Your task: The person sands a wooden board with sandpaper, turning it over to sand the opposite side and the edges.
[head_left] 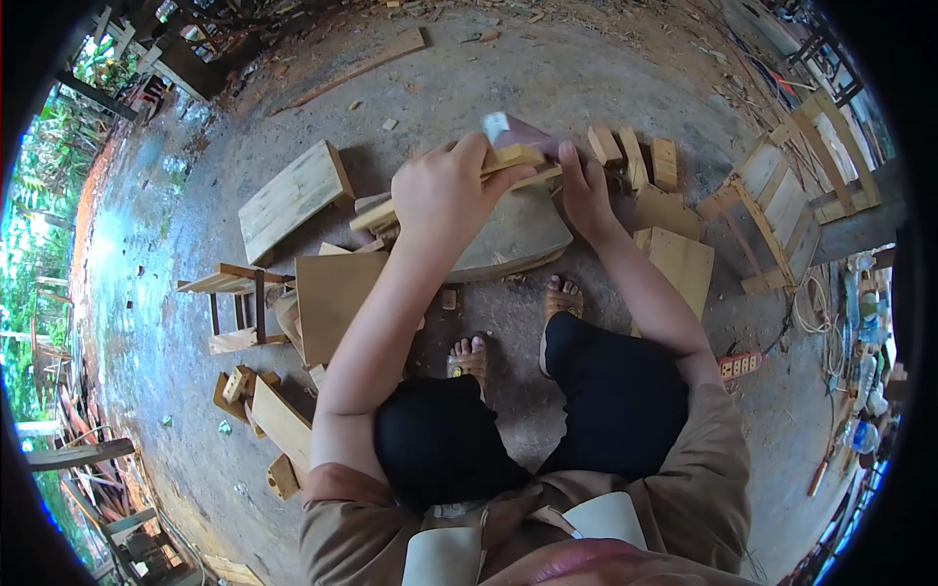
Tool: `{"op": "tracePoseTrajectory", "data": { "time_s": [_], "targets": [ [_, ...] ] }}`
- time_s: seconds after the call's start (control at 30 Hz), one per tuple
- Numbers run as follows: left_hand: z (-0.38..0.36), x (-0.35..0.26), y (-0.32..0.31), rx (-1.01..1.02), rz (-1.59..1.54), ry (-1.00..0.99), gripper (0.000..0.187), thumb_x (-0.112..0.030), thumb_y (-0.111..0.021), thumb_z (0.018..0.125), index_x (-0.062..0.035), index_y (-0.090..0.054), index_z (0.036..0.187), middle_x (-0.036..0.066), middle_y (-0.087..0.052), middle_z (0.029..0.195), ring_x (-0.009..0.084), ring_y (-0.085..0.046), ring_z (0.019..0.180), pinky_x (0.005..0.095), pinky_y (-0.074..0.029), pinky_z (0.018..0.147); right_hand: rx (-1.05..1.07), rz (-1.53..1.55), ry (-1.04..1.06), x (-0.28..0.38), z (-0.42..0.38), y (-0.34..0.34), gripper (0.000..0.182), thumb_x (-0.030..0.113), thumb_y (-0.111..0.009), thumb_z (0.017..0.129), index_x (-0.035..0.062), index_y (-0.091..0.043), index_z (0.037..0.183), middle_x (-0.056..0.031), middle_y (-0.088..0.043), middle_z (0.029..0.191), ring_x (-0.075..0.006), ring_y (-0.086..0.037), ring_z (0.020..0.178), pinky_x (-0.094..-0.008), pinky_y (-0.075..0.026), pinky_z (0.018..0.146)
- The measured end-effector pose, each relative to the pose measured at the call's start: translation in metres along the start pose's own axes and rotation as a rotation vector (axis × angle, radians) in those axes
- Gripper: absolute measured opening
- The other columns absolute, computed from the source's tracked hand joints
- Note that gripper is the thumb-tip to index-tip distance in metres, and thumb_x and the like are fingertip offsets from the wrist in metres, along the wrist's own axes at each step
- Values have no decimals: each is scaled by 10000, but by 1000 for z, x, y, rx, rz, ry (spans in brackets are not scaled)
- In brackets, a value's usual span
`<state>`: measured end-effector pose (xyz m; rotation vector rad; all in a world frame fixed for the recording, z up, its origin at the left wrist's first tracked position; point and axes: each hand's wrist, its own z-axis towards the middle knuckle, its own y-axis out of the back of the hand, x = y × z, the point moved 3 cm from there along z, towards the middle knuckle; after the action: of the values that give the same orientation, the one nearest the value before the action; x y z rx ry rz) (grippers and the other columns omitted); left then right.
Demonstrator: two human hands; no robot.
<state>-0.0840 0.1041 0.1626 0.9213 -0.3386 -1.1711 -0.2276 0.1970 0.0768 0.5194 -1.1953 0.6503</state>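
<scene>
My left hand (445, 190) is closed around a small light-wood piece (516, 156), held above a broad worn wooden block (513, 239) in front of my feet. Behind that piece is a thin brownish-purple sheet (528, 135) with a pale corner, smeared by motion. It looks like sandpaper. My right hand (586, 195) is at the sheet's right end, fingers pointing up and seemingly pinching its edge; the exact grip is partly hidden. More wood lies by my left wrist, partly covered by it.
Wooden boxes and boards (293, 200) lie on the left, beside a small wooden chair frame (234, 303). Short blocks (664, 164) and a slatted wooden frame (772, 215) are on the right. A red power strip (740, 366) with a cable sits near my right elbow.
</scene>
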Motion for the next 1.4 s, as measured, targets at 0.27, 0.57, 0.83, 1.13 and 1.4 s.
{"op": "tracePoseTrajectory", "data": {
  "time_s": [0.27, 0.57, 0.83, 1.13, 1.4],
  "targets": [
    [6, 28, -1, -24, -141, -129, 429, -471, -721, 579, -80, -563, 653, 35, -525, 505, 190, -529, 443, 290, -410, 435, -45, -396, -213, -86, 4, 35, 507, 410, -369, 891, -44, -594, 912, -156, -613, 840, -184, -567, 816, -315, -418, 746],
    [-2, 56, -2, -120, -275, -139, 408, -404, -793, 518, -78, -566, 611, 7, -522, 500, 145, -528, 441, 255, -403, 430, 100, -465, 242, 0, -3, -14, 478, 415, -333, 892, 27, -608, 942, -197, -594, 873, -286, -567, 874, -330, -393, 828],
    [-2, 64, -1, 57, -360, 150, 400, -375, -763, 607, -19, -635, 737, 51, -579, 559, 132, -536, 466, 257, -416, 464, 64, -504, -323, -131, -4, 62, 530, 451, -353, 878, -18, -597, 913, -189, -605, 829, -272, -580, 830, -344, -417, 751],
    [-2, 80, 9, -22, -406, 410, 343, -324, -666, 743, 12, -630, 805, 92, -596, 628, 130, -534, 557, 267, -418, 550, -147, -480, -360, -145, 3, 63, 509, 400, -390, 877, -77, -567, 859, -256, -580, 756, -354, -584, 801, -382, -415, 696],
    [-2, 61, 13, 31, -366, 494, 365, -334, -595, 806, 31, -603, 811, 115, -576, 632, 165, -508, 555, 299, -410, 552, -455, -207, -86, -93, 3, 54, 429, 328, -396, 898, -66, -565, 879, -146, -597, 757, -164, -541, 730, -319, -410, 658]
  ]
}}
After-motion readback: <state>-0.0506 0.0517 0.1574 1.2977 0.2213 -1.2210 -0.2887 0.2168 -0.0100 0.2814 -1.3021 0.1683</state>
